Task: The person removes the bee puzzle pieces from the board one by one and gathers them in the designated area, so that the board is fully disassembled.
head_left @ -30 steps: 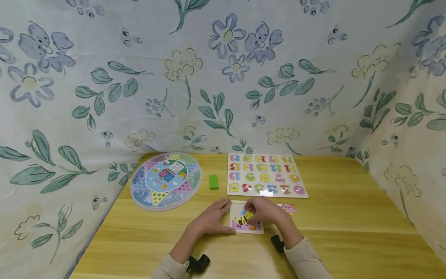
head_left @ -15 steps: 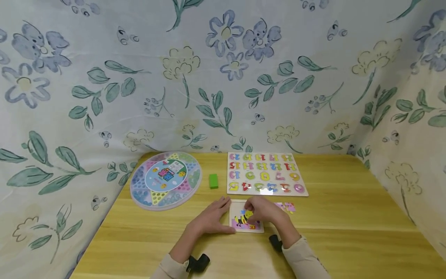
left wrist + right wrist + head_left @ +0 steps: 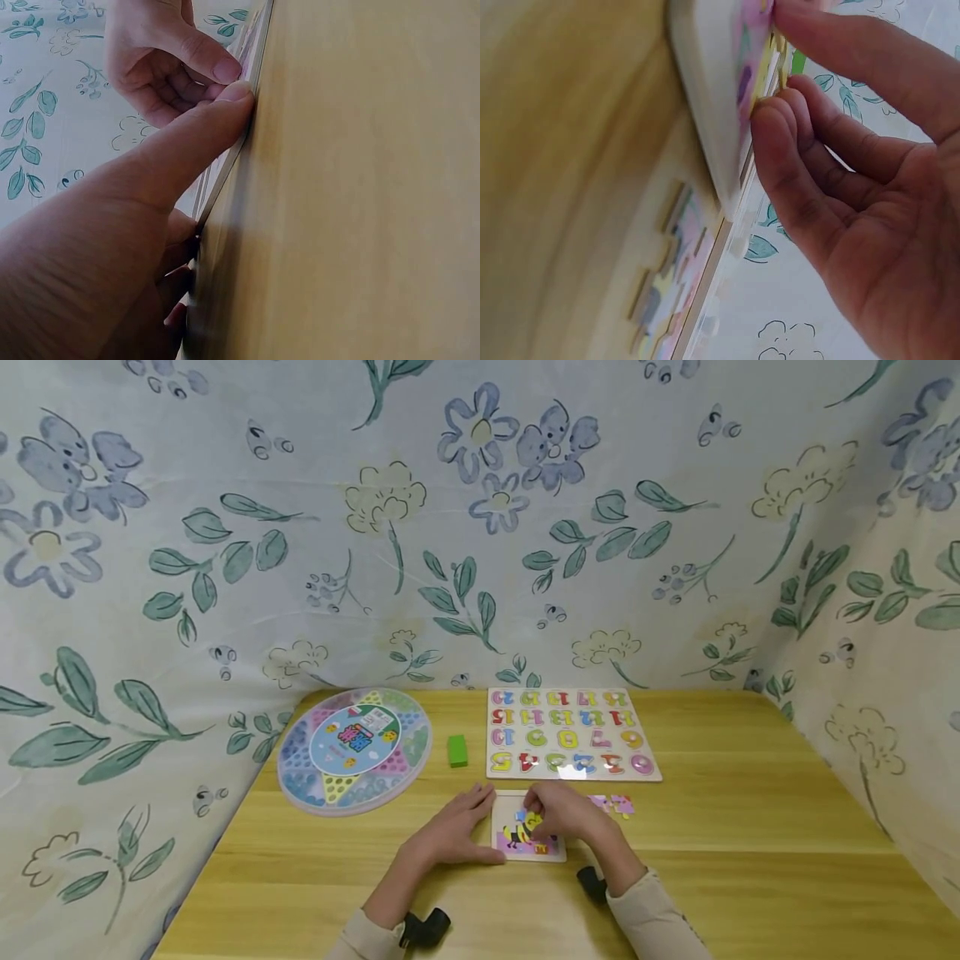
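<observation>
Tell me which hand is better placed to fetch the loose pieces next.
Probably the right hand: it is nearer the loose pieces, lying right of the bee puzzle; the left hand touches that puzzle's left side.

The right hand point(image 3: 566, 814) totally blocks the far right corner of the bee puzzle point(image 3: 517, 843), and the piece point(image 3: 782, 71) it's pinching is just a blurry yellow sliver. Can't read the lettering on the round board point(image 3: 355, 739) near the desk point(image 3: 750, 827)'s back left corner, way too tiny. Both sleeves point(image 3: 365, 937) get chopped off, same with the desk's front edge.
</observation>
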Demonstrator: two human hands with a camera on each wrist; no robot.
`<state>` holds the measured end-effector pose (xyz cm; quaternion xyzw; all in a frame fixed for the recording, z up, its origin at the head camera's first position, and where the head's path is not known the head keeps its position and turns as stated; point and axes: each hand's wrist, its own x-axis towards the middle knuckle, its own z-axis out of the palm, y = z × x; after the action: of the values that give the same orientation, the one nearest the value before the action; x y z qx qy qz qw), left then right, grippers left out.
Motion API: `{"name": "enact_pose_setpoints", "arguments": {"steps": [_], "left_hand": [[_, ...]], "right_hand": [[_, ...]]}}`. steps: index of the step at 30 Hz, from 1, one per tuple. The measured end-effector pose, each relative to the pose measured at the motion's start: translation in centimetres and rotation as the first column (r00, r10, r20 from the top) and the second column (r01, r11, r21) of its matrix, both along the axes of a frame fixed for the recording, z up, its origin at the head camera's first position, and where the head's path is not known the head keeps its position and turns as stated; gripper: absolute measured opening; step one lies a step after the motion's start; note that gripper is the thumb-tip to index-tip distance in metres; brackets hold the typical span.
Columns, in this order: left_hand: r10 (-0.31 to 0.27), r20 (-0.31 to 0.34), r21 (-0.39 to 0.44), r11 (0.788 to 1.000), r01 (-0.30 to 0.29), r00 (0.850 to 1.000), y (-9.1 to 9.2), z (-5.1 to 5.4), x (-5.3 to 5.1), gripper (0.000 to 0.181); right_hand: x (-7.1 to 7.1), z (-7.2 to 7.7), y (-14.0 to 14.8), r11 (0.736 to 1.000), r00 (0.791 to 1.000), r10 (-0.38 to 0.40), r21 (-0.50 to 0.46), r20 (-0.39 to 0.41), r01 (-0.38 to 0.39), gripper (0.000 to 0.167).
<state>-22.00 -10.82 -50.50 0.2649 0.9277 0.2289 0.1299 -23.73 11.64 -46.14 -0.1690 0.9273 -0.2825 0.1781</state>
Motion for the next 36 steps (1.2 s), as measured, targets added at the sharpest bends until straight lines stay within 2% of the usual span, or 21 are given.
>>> {"name": "enact_pose_setpoints", "arguments": {"steps": [5, 12, 19, 36], "left_hand": [[-0.004, 0.001, -0.004, 1.0, 0.004, 1.0, 0.1, 0.0, 0.0, 0.104], [-0.002, -0.004, 0.007, 1.0, 0.002, 1.0, 0.0, -0.2, -0.1, 0.105], [-0.007, 0.005, 0.01, 1.0, 0.007, 1.0, 0.0, -0.3, 0.0, 0.106], [-0.005, -0.001, 0.008, 1.0, 0.005, 1.0, 0.0, -0.2, -0.1, 0.105]], "right_hand": [[0.0, 0.0, 0.1, 1.0, 1.0, 0.01, -0.011, -0.005, -0.01, 0.033], [-0.2, -0.3, 0.3, 0.999, 0.998, 0.039, -0.001, -0.052, -0.039, 0.033], [-0.3, -0.7, 0.5, 0.999, 1.0, 0.011, -0.034, -0.024, -0.012, 0.033], [-0.6, -0.6, 1.1, 0.995, 0.999, 0.037, -0.089, -0.029, -0.039, 0.033]]}}
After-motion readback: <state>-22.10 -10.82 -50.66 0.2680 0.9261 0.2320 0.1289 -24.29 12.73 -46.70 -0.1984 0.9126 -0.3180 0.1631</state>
